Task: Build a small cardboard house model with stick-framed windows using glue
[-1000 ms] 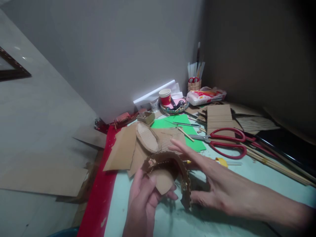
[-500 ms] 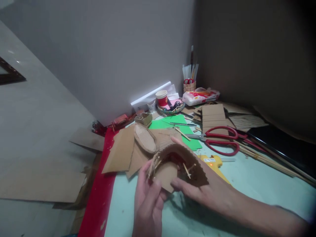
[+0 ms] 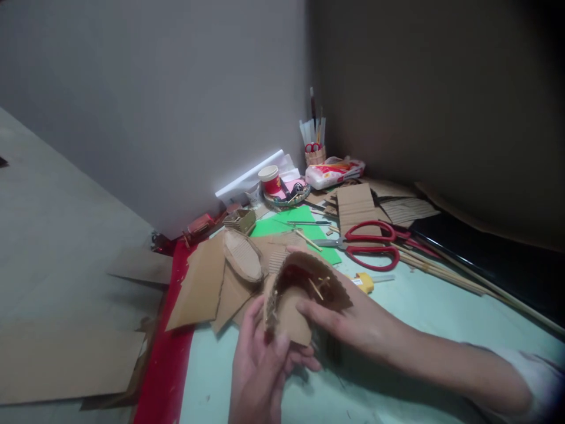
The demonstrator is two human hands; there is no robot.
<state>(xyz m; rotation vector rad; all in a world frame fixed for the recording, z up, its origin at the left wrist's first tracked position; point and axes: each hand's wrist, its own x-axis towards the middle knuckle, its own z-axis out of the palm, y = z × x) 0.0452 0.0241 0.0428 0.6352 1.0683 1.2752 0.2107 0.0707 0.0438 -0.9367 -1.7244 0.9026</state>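
Between both hands is a curved corrugated cardboard piece [image 3: 335,297], hollow, with thin sticks showing inside. A flat cardboard cutout [image 3: 292,315] with a rounded edge sits in its opening. My left hand [image 3: 265,359] is closed around the left end from below, its thumb at the cutout's lower edge. My right hand [image 3: 348,321] grips from the right, thumb pressed on the cutout; most of its other fingers are hidden behind the curved piece. Just behind lies a boat-shaped cardboard piece [image 3: 242,255]. To the right, a yellow tool [image 3: 365,282] is partly covered by my right arm.
Red-handled scissors [image 3: 371,244] lie beyond my right hand, near green paper [image 3: 282,222] and wooden sticks [image 3: 441,271]. Cardboard sheets [image 3: 198,282] cover the table's left side. At the back stand a red and white cup [image 3: 270,181] and a holder [image 3: 315,155] with brushes.
The view has turned slightly to the right. My right thumb has moved up and inward onto the cutout. Some left fingers now show stretched out below the cardboard.
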